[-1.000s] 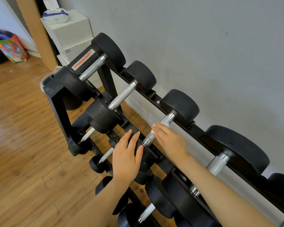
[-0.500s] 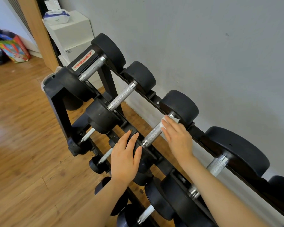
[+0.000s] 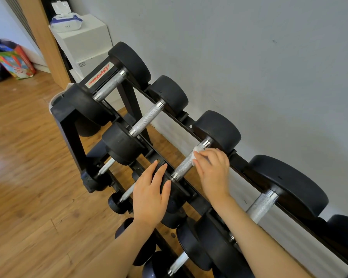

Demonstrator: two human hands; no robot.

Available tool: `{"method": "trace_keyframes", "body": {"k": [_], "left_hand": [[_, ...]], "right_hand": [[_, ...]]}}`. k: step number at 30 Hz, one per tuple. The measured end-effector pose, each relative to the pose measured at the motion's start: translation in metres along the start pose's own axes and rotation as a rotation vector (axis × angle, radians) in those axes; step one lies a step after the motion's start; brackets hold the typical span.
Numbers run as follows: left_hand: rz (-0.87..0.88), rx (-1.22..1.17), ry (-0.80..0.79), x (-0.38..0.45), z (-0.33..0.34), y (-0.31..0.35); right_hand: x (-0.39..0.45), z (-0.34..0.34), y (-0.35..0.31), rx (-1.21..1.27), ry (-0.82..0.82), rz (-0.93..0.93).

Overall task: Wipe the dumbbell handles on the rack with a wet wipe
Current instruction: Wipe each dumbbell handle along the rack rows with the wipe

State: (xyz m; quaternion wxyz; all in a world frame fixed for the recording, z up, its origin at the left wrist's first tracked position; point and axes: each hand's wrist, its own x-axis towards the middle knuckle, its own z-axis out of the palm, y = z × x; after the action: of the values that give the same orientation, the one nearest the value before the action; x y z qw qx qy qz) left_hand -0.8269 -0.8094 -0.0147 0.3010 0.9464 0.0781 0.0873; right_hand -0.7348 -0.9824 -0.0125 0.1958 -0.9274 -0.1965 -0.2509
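Pressing a small white wet wipe (image 3: 197, 155) against the knurled steel handle (image 3: 186, 162) at frame centre, the right hand (image 3: 213, 169) pinches it in curled fingers. The left hand (image 3: 151, 193) rests flat, fingers straight, on the black rubber dumbbell head (image 3: 170, 188). Limp, slippery cloth probably snags on knurling; wrapping it round the bar suits best.

The white label (image 3: 99, 75) on the dumbbell rack (image 3: 68, 125) bears red script, upside down, seemingly "Life Fitness"; the white box (image 3: 84, 43) carries a small tag (image 3: 82, 64) reading "14".
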Motion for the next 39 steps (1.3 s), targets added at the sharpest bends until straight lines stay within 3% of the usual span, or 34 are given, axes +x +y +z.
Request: {"method": "trace_keyframes", "body": {"k": [4,6,12,17,22,26,31,36,39], "left_hand": [[-0.004,0.004,-0.001,0.000,0.000,-0.001],[-0.001,0.003,-0.001,0.000,0.000,0.000],[-0.006,0.013,-0.001,0.000,0.000,0.000],[-0.005,0.021,0.002,0.001,0.000,0.001],[-0.005,0.019,0.004,0.000,0.000,0.002],[-0.017,0.024,0.000,0.001,0.001,0.001],[-0.009,0.017,0.002,0.000,0.001,0.001],[-0.001,0.012,0.011,0.001,0.000,0.001],[-0.003,0.006,0.011,0.001,0.000,0.001]], "right_hand": [[-0.001,-0.005,-0.003,0.183,-0.114,0.116],[0.000,-0.004,-0.003,0.224,-0.092,0.182],[-0.007,-0.004,-0.006,0.262,-0.125,0.053],[0.000,-0.005,-0.003,0.326,-0.063,0.219],[-0.011,-0.003,-0.003,0.349,-0.099,0.105],[-0.003,-0.004,-0.001,0.353,-0.033,0.255],[-0.016,-0.002,-0.007,0.388,-0.121,0.160],[-0.006,-0.002,-0.009,0.434,-0.055,0.349],[-0.016,0.001,-0.015,0.462,-0.098,0.341]]}}
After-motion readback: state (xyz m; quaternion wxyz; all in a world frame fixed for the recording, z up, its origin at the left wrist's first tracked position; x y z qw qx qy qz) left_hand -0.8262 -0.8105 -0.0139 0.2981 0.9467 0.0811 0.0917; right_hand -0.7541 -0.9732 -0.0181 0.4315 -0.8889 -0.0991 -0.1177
